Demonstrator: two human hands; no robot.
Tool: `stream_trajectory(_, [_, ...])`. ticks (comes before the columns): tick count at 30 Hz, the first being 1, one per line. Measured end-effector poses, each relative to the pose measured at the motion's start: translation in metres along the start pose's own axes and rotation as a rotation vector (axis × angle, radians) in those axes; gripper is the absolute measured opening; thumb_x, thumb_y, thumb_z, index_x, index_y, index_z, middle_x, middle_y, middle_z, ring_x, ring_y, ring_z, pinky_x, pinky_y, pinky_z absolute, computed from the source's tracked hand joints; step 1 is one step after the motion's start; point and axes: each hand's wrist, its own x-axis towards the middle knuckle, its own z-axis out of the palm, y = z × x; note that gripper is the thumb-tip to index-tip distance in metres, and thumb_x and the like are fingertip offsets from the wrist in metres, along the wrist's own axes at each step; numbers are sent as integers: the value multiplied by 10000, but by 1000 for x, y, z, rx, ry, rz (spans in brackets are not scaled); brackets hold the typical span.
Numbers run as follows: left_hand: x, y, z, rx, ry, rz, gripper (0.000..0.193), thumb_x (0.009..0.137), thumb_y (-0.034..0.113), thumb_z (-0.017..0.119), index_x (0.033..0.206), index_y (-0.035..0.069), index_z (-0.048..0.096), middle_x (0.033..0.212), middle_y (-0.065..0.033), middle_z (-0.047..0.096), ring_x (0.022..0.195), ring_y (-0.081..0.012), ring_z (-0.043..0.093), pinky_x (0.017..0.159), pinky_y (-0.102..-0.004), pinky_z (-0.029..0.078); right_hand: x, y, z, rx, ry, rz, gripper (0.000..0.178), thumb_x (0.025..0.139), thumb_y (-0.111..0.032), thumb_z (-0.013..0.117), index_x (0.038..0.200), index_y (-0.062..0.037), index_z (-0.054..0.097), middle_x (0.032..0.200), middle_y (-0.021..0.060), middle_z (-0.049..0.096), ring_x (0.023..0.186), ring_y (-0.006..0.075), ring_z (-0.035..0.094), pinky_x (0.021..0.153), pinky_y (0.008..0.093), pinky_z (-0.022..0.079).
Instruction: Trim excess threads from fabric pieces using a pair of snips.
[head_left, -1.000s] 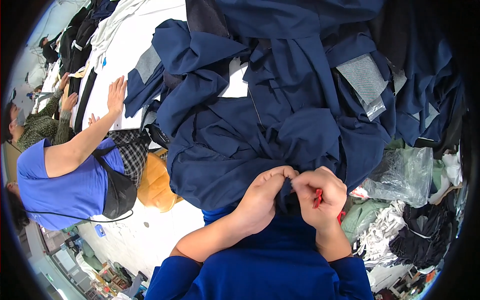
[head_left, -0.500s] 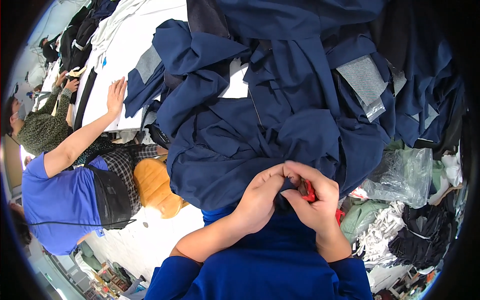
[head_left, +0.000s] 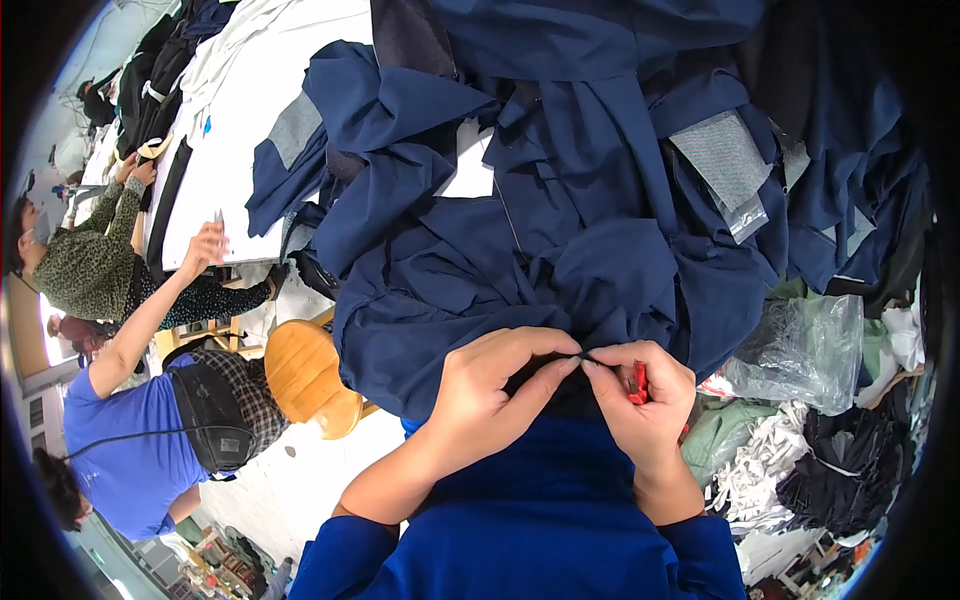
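- At four o'clock, pinching dark-blue woven cloth (head_left: 600, 250), heaped toward twelve, with left hand (head_left: 492, 385) and right hand (head_left: 645, 405)
- Clasping one small red object (head_left: 638, 383) in right hand
- Toward eight, one round wooden stool (head_left: 308, 372)

This is a garment workshop — heaped navy-blue cloth (head_left: 590, 150), a long white worktable (head_left: 212, 172) and tangled white fabric strips (head_left: 765, 468) show it.

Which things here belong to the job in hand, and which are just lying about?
In use:
navy cloth, at the fingertips of left hand and right hand
small red item, in right hand

Apparently unused:
wooden stool
clear plastic bag
white scraps
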Motion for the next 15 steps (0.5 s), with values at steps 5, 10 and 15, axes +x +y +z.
stream_trajectory(5, [-1, -1, -6, 56, 21, 20, 138, 742, -30, 681, 870, -2, 640, 835, -95, 646, 700, -186, 623, 626, -248, 486, 2, 1, 1, -123, 28, -191, 232, 635, 37, 748, 816, -49, 633, 609, 39, 584, 483, 151, 521, 484, 245, 380])
stream_trajectory(10, [-7, 0, -12, -422, -116, -209, 123, 808, 1, 659, 924, 1, 621, 856, -33, 624, 732, -68, 569, 652, -200, 452, 6, 4, -2, -227, 41, -401, 245, 629, 32, 731, 836, -53, 631, 585, 13, 556, 461, 152, 499, 474, 255, 351])
stream_trajectory(15, [-7, 0, -11, -557, -93, -261, 152, 839, -6, 629, 984, 4, 583, 878, -28, 610, 763, -42, 542, 678, -185, 436, 9, 9, -2, -251, 83, -591, 225, 638, 6, 720, 838, -60, 640, 580, -2, 535, 468, 140, 496, 469, 255, 337])
